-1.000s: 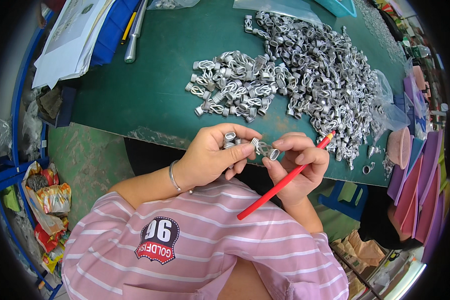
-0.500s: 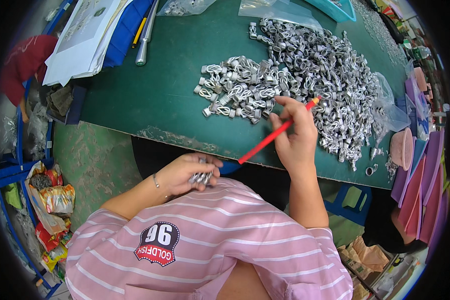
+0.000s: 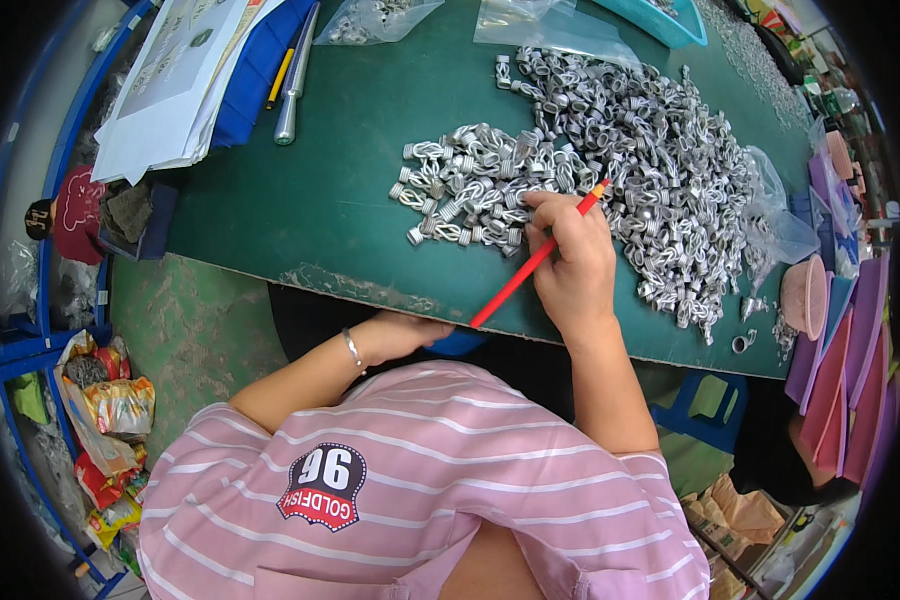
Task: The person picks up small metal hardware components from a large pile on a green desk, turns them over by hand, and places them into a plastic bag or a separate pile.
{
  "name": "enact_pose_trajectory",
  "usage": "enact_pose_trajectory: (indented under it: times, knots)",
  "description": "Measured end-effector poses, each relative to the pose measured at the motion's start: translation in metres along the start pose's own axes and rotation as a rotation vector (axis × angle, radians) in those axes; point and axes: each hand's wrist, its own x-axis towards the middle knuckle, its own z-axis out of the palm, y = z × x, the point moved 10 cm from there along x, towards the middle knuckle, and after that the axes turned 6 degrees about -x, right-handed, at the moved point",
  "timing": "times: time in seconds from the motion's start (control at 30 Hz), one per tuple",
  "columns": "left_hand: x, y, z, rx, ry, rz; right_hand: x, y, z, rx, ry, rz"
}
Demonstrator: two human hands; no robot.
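Note:
My right hand (image 3: 578, 262) reaches over the near edge of the pile, closed round a red pencil (image 3: 530, 268) that slants across the palm. Its thumb and forefinger touch or nearly touch the silver metal parts (image 3: 470, 185), small pieces with ribbed collars and looped wire-like ends. These form a smaller group joined to a larger dark-silver heap (image 3: 660, 170) on the right. My left hand (image 3: 400, 336) is back-up at the table's front edge, a bracelet on the wrist. Its fingers are mostly hidden, so what they hold cannot be seen.
The green table (image 3: 300, 215) has a worn front edge. Papers (image 3: 160, 90), a blue bin (image 3: 260, 75) and a metal rod (image 3: 288, 115) lie at far left. Plastic bags (image 3: 770, 215) and a pink bowl (image 3: 803, 295) stand right. At left another person (image 3: 75, 215) bends by blue shelving.
My left hand has turned back-up and moved to the table edge; the metal parts it held are out of sight. My right hand shifted slightly left with the pencil. The other person has bent lower.

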Motion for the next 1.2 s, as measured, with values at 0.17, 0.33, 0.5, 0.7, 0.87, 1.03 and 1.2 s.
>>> enact_pose_trajectory:
  times: [0.17,0.33,0.5,0.7,0.87,1.03,1.2]
  knots:
    - [-0.053,0.079,0.036,0.698,-0.246,0.192,-0.012,0.013,-0.003,0.039,0.007,0.107]
    - [-0.072,0.136,0.040,0.585,-0.211,0.378,-0.012,0.019,-0.002,0.120,-0.035,0.185]
    - [-0.058,0.145,0.020,0.085,0.025,0.292,-0.006,0.010,0.002,0.015,-0.102,0.102]
    - [-0.043,0.159,0.018,-0.226,0.087,0.494,-0.035,0.027,0.014,1.022,-0.105,0.688]
    - [-0.048,0.172,0.026,-0.314,0.081,0.680,-0.043,0.005,0.023,1.311,-0.208,0.587]
    - [-0.065,0.186,0.036,0.049,0.113,0.930,-0.049,0.006,0.019,1.288,-0.140,0.414]
    - [-0.066,0.184,0.036,-0.056,0.066,0.935,-0.043,0.008,0.002,1.081,0.000,0.331]
